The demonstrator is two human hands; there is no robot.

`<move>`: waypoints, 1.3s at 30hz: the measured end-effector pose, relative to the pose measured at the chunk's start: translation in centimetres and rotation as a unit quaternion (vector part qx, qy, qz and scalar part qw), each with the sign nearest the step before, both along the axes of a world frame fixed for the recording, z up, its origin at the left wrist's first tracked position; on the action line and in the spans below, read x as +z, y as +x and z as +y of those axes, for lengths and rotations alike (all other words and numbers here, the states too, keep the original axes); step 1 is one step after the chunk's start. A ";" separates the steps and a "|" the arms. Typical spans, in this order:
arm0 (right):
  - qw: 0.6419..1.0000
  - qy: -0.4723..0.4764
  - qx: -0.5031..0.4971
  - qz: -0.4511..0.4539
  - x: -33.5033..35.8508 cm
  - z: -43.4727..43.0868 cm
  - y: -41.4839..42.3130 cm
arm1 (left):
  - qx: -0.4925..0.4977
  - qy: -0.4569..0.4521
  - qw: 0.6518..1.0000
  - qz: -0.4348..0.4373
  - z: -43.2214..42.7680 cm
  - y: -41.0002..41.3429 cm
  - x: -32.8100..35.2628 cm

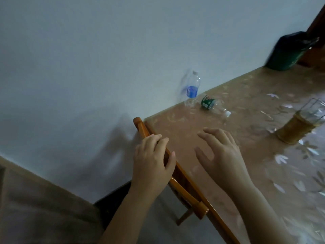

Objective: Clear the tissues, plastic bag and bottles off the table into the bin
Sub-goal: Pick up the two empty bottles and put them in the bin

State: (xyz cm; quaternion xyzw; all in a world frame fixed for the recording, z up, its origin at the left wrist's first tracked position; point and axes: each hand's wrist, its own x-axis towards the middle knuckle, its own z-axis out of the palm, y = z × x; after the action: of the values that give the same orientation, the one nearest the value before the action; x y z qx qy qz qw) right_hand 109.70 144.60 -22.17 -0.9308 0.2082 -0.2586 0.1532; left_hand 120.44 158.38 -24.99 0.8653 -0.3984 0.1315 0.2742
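A clear plastic bottle with a blue label (192,88) stands upright at the table's far corner by the wall. Beside it a clear bottle with a green label (212,105) lies on its side, white cap toward me. My left hand (153,161) grips the top rail of a wooden chair (140,126) pushed against the table edge. My right hand (219,152) hovers over the table with fingers spread and relaxed, holding nothing, a short way in front of the lying bottle. No tissues, plastic bag or bin are in view.
The table (255,95) has a flowered plastic cover. A glass in a woven holder (302,125) stands at the right. A dark green object (288,51) sits at the far end. A white wall runs along the table's left.
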 end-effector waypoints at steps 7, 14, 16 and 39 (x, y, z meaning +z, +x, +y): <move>0.997 -0.013 -0.081 -0.016 -0.5 -5.8 1.1 | -0.068 -0.010 0.997 -0.015 -7.2 2.5 -0.3; 0.993 -0.027 -0.099 -0.052 -0.9 -14.1 2.7 | -0.081 -0.012 0.997 -0.013 -15.9 5.0 -0.7; 0.993 -0.020 -0.102 -0.057 -1.3 -16.6 3.4 | -0.079 -0.017 0.997 -0.012 -18.5 5.9 -0.9; 0.991 0.050 -0.122 0.025 -14.0 -34.0 16.2 | -0.042 -0.020 0.998 -0.051 -34.3 20.8 -6.1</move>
State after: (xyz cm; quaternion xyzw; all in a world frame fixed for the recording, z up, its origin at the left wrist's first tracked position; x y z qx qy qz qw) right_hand 125.87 110.58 -36.14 -0.8956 0.3370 -0.2412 0.1619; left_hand 141.28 124.06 -31.14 0.8341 -0.4454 0.1717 0.2765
